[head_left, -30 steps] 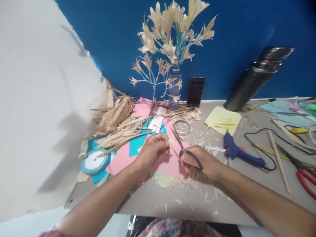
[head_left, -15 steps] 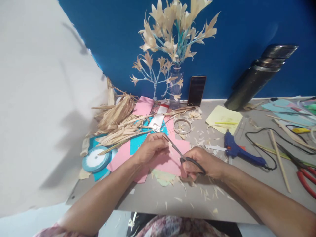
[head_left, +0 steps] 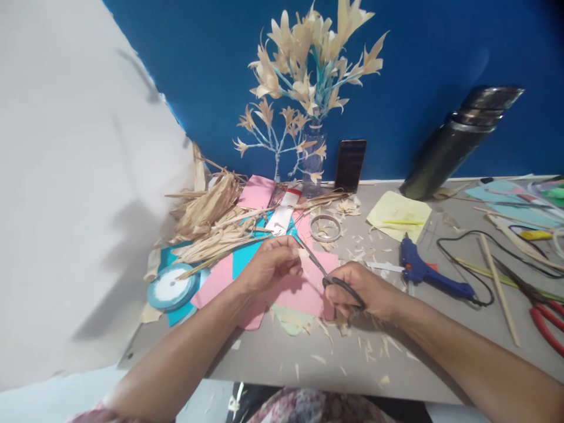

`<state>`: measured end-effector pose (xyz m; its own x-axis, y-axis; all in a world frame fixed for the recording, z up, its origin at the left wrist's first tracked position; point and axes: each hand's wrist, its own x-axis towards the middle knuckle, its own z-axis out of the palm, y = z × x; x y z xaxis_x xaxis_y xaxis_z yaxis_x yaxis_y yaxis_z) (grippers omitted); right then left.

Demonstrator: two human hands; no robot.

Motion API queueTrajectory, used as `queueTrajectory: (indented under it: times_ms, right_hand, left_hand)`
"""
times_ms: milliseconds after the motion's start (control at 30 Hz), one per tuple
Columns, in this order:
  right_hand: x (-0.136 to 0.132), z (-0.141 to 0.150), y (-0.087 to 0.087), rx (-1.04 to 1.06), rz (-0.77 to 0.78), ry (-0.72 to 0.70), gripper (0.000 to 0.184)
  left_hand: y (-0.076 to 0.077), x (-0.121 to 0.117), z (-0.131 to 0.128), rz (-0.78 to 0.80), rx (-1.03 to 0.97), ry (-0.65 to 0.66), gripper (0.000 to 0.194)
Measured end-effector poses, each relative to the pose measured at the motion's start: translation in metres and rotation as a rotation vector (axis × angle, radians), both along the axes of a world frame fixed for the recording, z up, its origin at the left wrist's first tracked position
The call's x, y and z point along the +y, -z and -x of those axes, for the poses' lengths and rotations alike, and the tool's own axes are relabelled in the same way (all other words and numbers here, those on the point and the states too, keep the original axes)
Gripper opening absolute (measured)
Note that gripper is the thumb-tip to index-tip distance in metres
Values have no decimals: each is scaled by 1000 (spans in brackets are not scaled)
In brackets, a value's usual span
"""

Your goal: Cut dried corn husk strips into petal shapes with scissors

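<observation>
My right hand (head_left: pixel 363 291) is closed around the black handles of a pair of scissors (head_left: pixel 316 264), whose blades point up and left toward my other hand. My left hand (head_left: pixel 275 261) is pinched over the pink paper (head_left: pixel 286 299), its fingertips beside the blades. A small pale piece of what looks like dried husk (head_left: pixel 304 253) shows at those fingertips; most of it is hidden. Just beyond lie dried husks (head_left: pixel 207 211) and a roll of tape (head_left: pixel 325 227). A spool of light-blue ribbon (head_left: pixel 171 286) lies left of my left forearm.
Pale flowers on blue stems (head_left: pixel 308 82) stand at the back in a clear bottle (head_left: pixel 314 153), beside a phone (head_left: pixel 351 165). A dark flask (head_left: pixel 458 144) leans on the wall. At right lie a blue glue gun (head_left: pixel 434 276) and red-handled pliers (head_left: pixel 544 323). Scraps litter the table (head_left: pixel 343 376).
The whole view has shifted very slightly. My hands and the scissors keep nearly the same pose, with the blades still by my left fingertips.
</observation>
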<state>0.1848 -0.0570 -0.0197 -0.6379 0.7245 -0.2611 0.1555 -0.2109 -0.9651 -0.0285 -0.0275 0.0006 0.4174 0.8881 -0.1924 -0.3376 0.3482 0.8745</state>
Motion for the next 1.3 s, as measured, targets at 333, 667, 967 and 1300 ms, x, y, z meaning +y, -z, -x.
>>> queueTrajectory:
  times_ms: [333,667,967,1300]
  right_hand:
    - [2,-1,4,-27,-80,-4,59]
    - [0,1,7,-9,72,40,50]
    - [0,1,6,74,69,-11,55]
    - [0,13,5,210,28,503,33]
  left_hand:
    - [3,2,3,-38,16,-92,12]
    - [2,2,3,-38,39,-125,10]
    - [2,1,3,-48,39,-120,6]
    - [7,-11,-8,-140,265,-16,12]
